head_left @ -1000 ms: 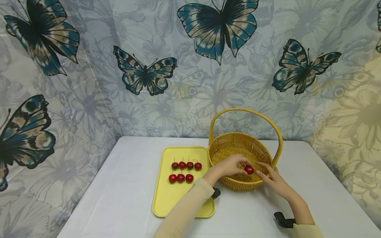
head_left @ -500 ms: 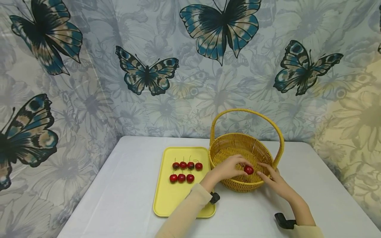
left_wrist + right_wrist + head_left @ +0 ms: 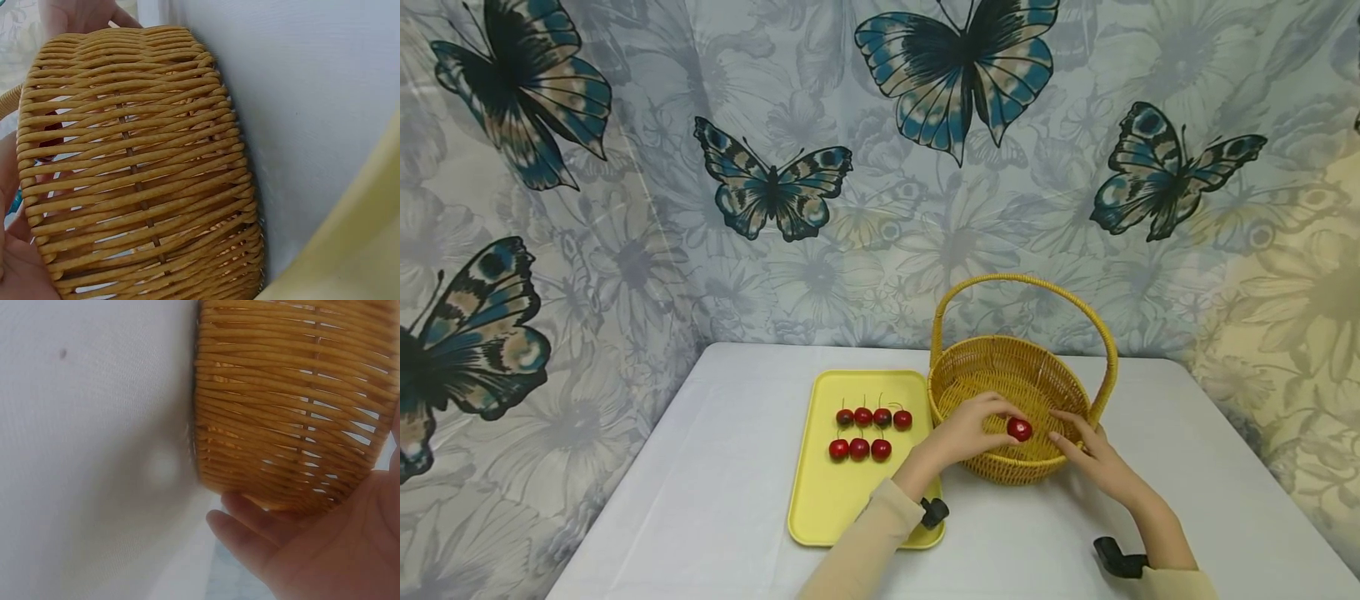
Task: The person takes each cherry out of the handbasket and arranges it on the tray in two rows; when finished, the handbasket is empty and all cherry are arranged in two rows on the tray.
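In the head view, my left hand (image 3: 973, 429) pinches a dark red cherry (image 3: 1019, 429) between thumb and fingers, above the inside of the golden wicker basket (image 3: 1000, 471). The left wrist view shows the cherry (image 3: 51, 134) only partly, through gaps in the weave. On the basket's right side, my right hand (image 3: 1097, 460) holds the rim; thumb and a finger reach over the inside, while the other fingers (image 3: 244, 540) lie against the outer wall in the right wrist view. A yellow tray (image 3: 835, 508) stands left of the basket, bearing several cherries (image 3: 859, 450) in two rows.
A white-covered table (image 3: 722, 467) carries the tray and basket. The basket's tall arched handle (image 3: 1022, 277) rises over its opening. Behind the table hangs a butterfly-patterned cloth (image 3: 820, 283). My left forearm (image 3: 865, 542) crosses the tray's lower right part.
My left hand has drawn slightly left with the cherry still pinched. My right hand has stayed at the basket rim. The head view has shifted a little.
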A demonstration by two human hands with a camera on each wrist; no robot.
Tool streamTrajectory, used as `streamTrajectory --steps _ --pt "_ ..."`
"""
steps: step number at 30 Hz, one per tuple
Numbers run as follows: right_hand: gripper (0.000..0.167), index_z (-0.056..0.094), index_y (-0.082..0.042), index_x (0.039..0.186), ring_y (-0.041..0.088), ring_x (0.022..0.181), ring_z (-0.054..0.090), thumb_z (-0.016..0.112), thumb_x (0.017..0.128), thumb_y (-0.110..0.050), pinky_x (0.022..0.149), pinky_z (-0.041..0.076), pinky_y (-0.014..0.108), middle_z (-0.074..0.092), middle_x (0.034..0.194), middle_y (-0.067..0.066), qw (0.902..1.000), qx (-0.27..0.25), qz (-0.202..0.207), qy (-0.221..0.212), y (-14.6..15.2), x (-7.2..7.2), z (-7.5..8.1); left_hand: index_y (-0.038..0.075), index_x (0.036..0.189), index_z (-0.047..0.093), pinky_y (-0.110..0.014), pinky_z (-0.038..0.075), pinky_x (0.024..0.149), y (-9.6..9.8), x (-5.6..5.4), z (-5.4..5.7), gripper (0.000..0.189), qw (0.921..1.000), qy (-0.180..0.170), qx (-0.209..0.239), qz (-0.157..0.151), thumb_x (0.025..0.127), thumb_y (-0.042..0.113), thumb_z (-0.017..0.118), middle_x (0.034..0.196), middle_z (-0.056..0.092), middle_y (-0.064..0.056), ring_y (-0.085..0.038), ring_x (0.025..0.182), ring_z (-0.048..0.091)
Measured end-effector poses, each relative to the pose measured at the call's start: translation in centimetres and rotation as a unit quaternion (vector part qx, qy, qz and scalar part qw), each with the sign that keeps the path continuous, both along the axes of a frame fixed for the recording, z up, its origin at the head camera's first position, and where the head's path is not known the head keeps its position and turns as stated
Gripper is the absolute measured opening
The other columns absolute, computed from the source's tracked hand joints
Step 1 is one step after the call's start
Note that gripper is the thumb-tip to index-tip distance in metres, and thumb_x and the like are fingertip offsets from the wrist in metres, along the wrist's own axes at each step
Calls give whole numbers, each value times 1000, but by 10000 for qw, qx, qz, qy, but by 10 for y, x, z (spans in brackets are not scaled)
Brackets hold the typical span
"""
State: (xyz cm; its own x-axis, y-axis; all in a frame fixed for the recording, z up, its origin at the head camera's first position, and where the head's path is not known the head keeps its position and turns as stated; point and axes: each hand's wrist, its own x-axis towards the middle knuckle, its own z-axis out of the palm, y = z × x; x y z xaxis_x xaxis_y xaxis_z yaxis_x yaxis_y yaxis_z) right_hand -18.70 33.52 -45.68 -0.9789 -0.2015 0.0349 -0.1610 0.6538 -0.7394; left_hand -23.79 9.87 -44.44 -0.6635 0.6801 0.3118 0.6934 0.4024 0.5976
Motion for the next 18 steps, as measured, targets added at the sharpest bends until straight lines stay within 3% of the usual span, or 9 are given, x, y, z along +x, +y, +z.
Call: streamTrajectory --steps 6,18 --pt "53 30 -3 140 57 125 11 42 98 -33 81 24 77 12 139 38 10000 -18 14 -4 1 0 0 22 116 62 -17 45 90 -7 6 -2 31 9995 -56 310 68 87 32 64 115 57 9 -3 108 53" --pt "53 29 -5 141 55 125 13 42 99 -33 82 25 76 14 139 37 10000 13 24 -18 1 0 0 23 117 62 -22 47 90 -27 22 -3 32 9985 -169 435 275 86 33 65 113 56 10 -3 107 53"
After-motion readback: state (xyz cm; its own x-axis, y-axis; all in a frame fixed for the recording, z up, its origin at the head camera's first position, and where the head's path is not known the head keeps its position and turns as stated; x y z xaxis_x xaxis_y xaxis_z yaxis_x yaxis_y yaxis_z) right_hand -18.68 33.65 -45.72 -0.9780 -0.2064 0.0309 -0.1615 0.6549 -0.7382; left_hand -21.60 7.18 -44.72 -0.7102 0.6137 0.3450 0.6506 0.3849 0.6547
